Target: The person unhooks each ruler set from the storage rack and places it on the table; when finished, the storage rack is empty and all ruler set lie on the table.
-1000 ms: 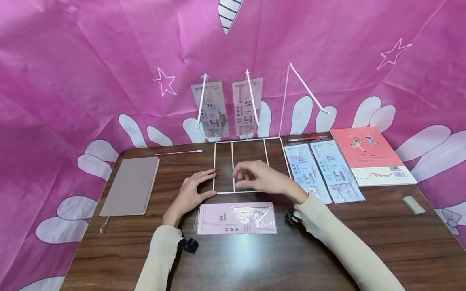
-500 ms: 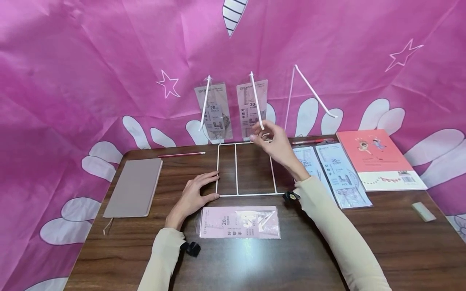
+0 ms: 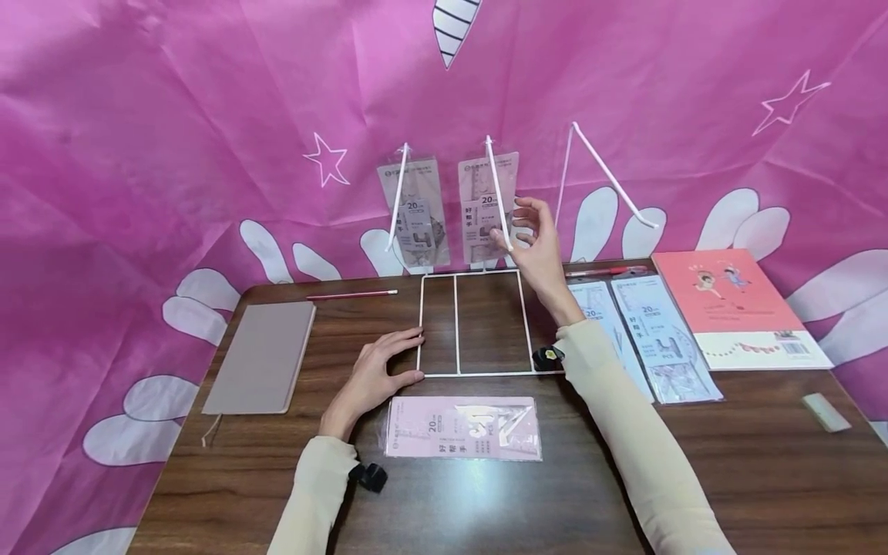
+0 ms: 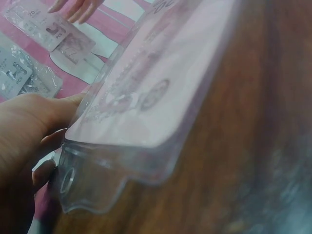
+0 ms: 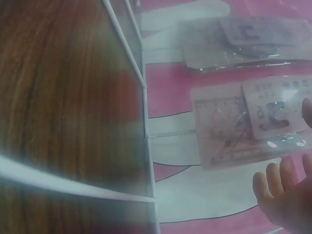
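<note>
Two clear packets of rulers hang from a white wire stand [image 3: 458, 339]: a grey packet [image 3: 416, 220] on its left hook and a pink packet [image 3: 479, 181] on its middle hook. My right hand [image 3: 541, 250] is beside the pink packet. Its thumb lies in front of the packet near the hook's tip, and its fingers spread past the right edge. My left hand [image 3: 375, 374] rests on the table with fingertips and thumb against the stand's left front corner. Before it lies another pink ruler packet [image 3: 461, 428], which looms close in the left wrist view.
Two blue ruler packets [image 3: 659, 339] lie right of the stand, partly behind my right arm. Beyond are a red book [image 3: 728, 297], a red pen [image 3: 603, 271] and an eraser [image 3: 825, 412]. A grey notebook [image 3: 262, 358] and pencil [image 3: 352, 294] lie left. The right hook [image 3: 613, 181] hangs bare.
My right hand has risen from above the stand's base to the hanging pink packet on the middle hook. My left hand has stayed at the stand's corner. The head view has shifted slightly.
</note>
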Demonstrator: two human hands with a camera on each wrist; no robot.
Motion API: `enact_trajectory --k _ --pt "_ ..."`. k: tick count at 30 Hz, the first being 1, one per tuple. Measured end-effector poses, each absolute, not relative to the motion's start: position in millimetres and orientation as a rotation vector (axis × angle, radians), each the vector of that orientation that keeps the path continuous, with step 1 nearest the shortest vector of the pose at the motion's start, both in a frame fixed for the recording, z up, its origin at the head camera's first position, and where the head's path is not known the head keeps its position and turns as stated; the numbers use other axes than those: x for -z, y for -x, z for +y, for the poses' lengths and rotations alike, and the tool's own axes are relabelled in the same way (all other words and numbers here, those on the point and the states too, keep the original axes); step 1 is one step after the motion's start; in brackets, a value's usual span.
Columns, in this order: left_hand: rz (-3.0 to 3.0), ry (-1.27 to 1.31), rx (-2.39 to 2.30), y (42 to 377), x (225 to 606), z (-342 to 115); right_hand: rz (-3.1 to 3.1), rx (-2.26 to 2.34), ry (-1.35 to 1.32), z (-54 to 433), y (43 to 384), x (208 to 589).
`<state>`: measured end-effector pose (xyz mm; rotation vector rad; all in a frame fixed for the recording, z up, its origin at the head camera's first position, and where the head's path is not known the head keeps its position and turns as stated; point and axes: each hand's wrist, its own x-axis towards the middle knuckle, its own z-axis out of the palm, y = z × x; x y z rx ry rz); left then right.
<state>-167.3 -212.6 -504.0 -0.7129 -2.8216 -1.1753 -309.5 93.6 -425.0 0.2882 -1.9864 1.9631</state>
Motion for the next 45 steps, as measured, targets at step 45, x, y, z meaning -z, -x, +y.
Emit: enact_trajectory --k 45 --pt "-2.82 0.704 1.176 165 504 -212 -2.067 -2.032 -0.63 118 269 422"
